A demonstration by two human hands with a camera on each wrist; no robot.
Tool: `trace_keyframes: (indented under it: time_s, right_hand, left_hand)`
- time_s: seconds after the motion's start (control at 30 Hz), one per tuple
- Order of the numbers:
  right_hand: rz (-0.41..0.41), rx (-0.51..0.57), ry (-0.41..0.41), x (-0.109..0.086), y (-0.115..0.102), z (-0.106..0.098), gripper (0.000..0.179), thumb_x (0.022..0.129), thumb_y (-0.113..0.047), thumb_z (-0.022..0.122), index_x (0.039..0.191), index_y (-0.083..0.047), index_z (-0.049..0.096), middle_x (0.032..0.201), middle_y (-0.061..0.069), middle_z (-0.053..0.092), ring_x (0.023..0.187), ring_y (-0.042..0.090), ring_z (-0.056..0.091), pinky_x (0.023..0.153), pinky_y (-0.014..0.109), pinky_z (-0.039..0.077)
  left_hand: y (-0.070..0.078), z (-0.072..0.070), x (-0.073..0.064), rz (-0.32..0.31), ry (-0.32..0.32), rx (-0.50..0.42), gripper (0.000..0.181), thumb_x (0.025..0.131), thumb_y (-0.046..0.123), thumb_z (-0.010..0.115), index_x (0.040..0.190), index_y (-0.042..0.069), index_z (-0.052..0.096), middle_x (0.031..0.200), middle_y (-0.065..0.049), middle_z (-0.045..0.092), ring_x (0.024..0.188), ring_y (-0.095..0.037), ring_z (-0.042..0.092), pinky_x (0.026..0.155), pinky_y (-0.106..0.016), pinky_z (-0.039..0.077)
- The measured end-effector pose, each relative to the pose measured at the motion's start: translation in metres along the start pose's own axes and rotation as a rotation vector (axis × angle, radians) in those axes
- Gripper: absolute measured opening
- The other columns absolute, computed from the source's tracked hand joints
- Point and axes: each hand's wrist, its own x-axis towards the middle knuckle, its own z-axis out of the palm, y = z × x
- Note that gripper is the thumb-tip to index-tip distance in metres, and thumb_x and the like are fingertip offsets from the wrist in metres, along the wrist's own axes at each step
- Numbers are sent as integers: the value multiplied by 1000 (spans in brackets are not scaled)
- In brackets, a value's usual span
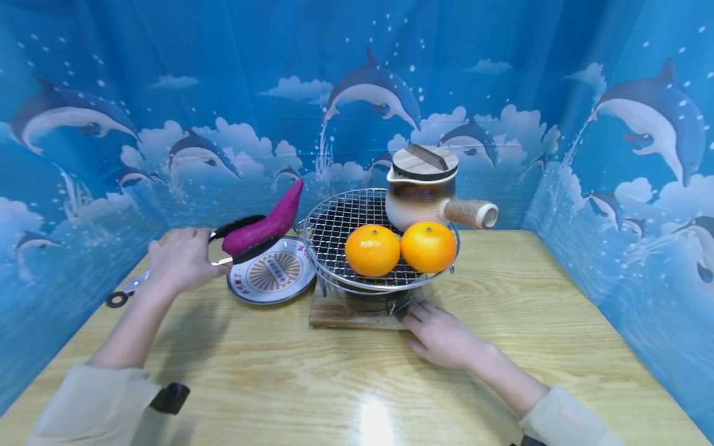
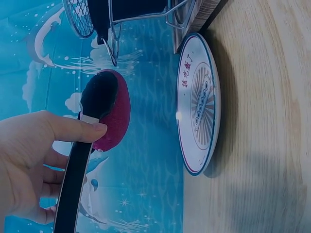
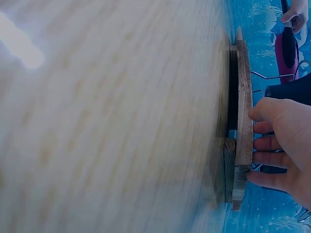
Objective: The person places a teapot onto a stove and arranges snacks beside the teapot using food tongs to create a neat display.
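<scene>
My left hand (image 1: 181, 257) grips a pair of tongs (image 2: 73, 187) with black heads, thumb on one arm. Between the heads is a purple sweet potato (image 1: 273, 223), held above the table with its pointed end up to the right. Below it lies a white patterned plate (image 1: 245, 288). My right hand (image 1: 440, 334) rests its fingertips on the edge of a wooden board (image 3: 245, 97) under a round wire grill (image 1: 329, 248), its fingers fairly straight. Two oranges, one at left (image 1: 372, 250) and one at right (image 1: 428, 247), sit on the mesh.
Behind the oranges, a clay pot (image 1: 413, 207) with a wooden lid stands on the grill, its side handle (image 1: 468, 212) jutting right past the rim. A blue dolphin-print curtain (image 1: 251, 93) encloses the wooden table (image 1: 268, 378) at the back and sides.
</scene>
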Motion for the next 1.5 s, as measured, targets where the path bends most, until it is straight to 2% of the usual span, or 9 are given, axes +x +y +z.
trace_keyframes:
  time_s: [0.43,0.77,0.97,1.17,1.5]
  right_hand:
    - [9,0,-8,0,0,-1,23,79,-24,68,95,-8,61,96,7,59,94,26,57,90,41,45]
    - [7,6,-19,1,-1,0,24,80,-24,68,96,-8,61,97,7,60,94,25,57,90,41,45]
    - [2,-1,-15,1,-1,0,23,79,-24,68,94,-8,61,95,6,59,93,25,57,90,41,45]
    - [-3,0,-5,0,-1,1,23,79,-23,69,94,-8,61,94,6,59,91,24,57,89,40,46]
    - [5,8,-13,1,0,0,23,80,-24,69,94,-8,61,94,6,59,92,24,57,90,40,45]
  left_hand:
    - [4,-7,1,-6,-6,1,94,70,49,74,130,-13,38,122,-36,40,111,-52,35,86,-70,26]
    - [6,-11,1,-44,-6,-8,93,69,46,77,130,-14,38,123,-36,39,112,-52,33,86,-70,26]
    - [10,-15,3,-23,-13,0,94,69,48,76,131,-13,37,124,-36,39,113,-52,33,86,-69,26]
    - [15,-18,6,-10,10,12,88,71,44,75,130,-11,39,122,-34,42,111,-50,36,85,-68,28]
    - [20,-24,8,2,24,15,89,71,43,75,131,-10,39,124,-34,41,113,-50,35,85,-68,28]
